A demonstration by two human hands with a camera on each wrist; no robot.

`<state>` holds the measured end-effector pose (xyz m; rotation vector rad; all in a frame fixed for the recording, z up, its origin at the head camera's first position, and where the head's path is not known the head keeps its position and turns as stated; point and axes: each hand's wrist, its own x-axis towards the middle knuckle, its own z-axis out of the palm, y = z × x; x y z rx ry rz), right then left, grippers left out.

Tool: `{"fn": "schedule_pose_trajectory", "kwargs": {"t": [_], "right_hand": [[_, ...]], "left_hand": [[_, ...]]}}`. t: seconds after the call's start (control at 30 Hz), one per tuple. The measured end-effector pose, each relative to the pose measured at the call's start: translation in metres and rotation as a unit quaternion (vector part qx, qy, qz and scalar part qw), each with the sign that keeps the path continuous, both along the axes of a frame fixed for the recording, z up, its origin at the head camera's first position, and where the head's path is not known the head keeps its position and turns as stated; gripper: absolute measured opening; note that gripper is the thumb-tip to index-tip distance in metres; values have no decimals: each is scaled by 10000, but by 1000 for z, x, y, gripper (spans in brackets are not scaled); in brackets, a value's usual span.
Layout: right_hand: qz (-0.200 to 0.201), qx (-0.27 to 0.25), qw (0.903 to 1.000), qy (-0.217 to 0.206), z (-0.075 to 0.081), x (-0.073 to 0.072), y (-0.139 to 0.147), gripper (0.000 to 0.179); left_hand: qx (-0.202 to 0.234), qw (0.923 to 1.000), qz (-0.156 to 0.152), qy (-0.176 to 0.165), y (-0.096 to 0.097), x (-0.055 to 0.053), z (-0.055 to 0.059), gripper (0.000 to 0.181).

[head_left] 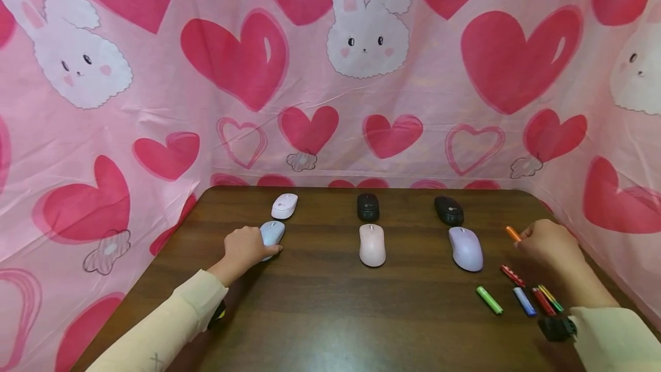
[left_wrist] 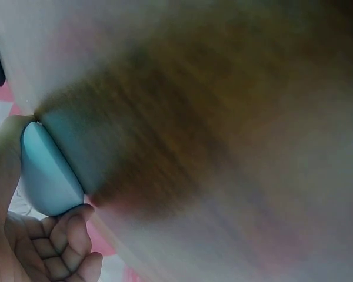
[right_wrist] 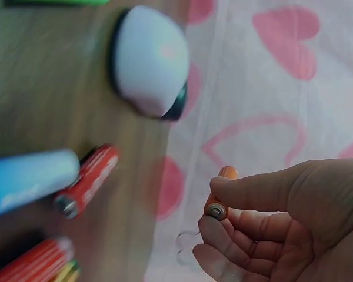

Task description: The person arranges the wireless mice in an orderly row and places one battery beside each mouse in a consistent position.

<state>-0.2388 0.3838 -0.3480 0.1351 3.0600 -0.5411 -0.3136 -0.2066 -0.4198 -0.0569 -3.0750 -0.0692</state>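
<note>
My left hand (head_left: 248, 247) grips a light blue computer mouse (head_left: 272, 233) at the table's left side. In the left wrist view, thumb and fingers hold this mouse (left_wrist: 50, 170) by its two sides. At the right, my right hand (head_left: 551, 244) pinches an orange battery (head_left: 513, 233) between thumb and fingertips. The battery (right_wrist: 220, 194) shows its metal end in the right wrist view. Under and in front of that hand lie a red battery (head_left: 512, 275), a blue battery (head_left: 524, 302), a green battery (head_left: 489, 300) and several others.
A pink mouse (head_left: 372, 245) and a lilac mouse (head_left: 466, 249) stand in the front row. Behind are a white mouse (head_left: 284, 206) and two black mice, one in the middle (head_left: 368, 207), one farther right (head_left: 449, 210). A heart-patterned pink cloth (head_left: 310, 90) surrounds the wooden table (head_left: 330, 314).
</note>
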Motion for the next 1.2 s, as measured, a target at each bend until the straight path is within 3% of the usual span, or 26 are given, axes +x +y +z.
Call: {"fn": "schedule_pose_trajectory", "kwargs": {"t": [0.23, 0.4, 0.8, 1.2], "right_hand": [[176, 7, 9997, 150, 17, -17, -31, 20], [379, -55, 9989, 285, 23, -29, -59, 18], [931, 30, 9947, 438, 29, -58, -124, 13], [1256, 121, 9890, 776, 22, -97, -196, 10]], "left_hand": [[-20, 10000, 13, -14, -1, -1, 1, 72], [-2, 9998, -44, 203, -1, -2, -1, 70], [-15, 9996, -61, 263, -1, -4, -4, 68], [-13, 9999, -48, 115, 1, -2, 2, 68]]}}
